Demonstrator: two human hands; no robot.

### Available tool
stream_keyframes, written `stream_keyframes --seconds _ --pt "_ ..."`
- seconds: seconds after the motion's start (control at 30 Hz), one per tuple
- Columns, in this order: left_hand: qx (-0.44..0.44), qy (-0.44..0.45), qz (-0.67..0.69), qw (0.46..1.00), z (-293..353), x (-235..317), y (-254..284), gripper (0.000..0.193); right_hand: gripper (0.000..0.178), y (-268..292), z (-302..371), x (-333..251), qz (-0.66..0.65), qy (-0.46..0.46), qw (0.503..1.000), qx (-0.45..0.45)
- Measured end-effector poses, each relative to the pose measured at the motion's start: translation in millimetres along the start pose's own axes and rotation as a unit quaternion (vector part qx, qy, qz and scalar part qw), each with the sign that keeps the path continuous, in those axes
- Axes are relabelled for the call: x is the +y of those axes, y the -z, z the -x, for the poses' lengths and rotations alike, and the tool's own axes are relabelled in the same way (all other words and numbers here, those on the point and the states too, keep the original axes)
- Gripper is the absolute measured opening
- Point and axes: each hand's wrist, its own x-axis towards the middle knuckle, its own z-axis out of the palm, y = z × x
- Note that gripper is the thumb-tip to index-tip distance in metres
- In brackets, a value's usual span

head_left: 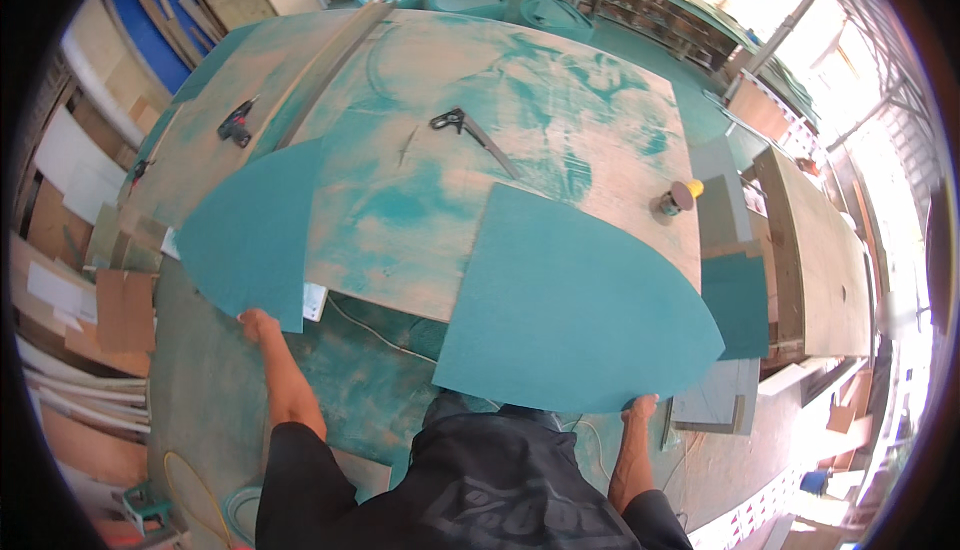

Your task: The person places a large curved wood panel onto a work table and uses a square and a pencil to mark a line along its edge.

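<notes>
My left hand [258, 324] is closed on the near edge of a flat teal panel [250, 235] with a curved outer side and a straight inner side. The panel overlaps the table's left front corner. On the right, my right hand [641, 408] grips the lower curved edge of a larger teal panel [575, 300]. That one tapers to a rounded point at the right and covers the table's right front part. Both hands' thumbs show at the rims, while the fingers underneath are hidden. A gap between the panels shows the dusty plywood table [390, 270].
On the table lie a cordless drill [237, 125], a dark tool with a long bar [475, 137], a long wooden strip [335, 70] and a sander with a round brown disc [675, 198]. A wooden box [835, 260] stands right. A white cable [380, 335] runs below the table edge.
</notes>
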Motion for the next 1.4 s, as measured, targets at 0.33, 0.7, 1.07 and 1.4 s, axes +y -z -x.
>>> stream_keyframes --seconds 0.33,0.7,1.07,1.4 --pt "-0.191 0.033 0.105 0.975 26 1 -38 0.074 0.046 0 27 -2 -0.23 -0.1 0.966 -0.062" --pt "-0.531 -0.12 -0.149 0.826 311 -107 51 0.042 0.057 -1 51 -38 -0.216 -0.096 0.971 -0.039" --pt "-0.424 -0.374 -0.245 0.787 349 -169 -10 0.041 0.054 -21 18 -34 -0.206 -0.084 0.972 -0.077" --pt "-0.319 -0.379 -0.213 0.842 351 -148 -43 0.043 0.069 -14 16 -107 0.253 0.074 0.944 -0.2"
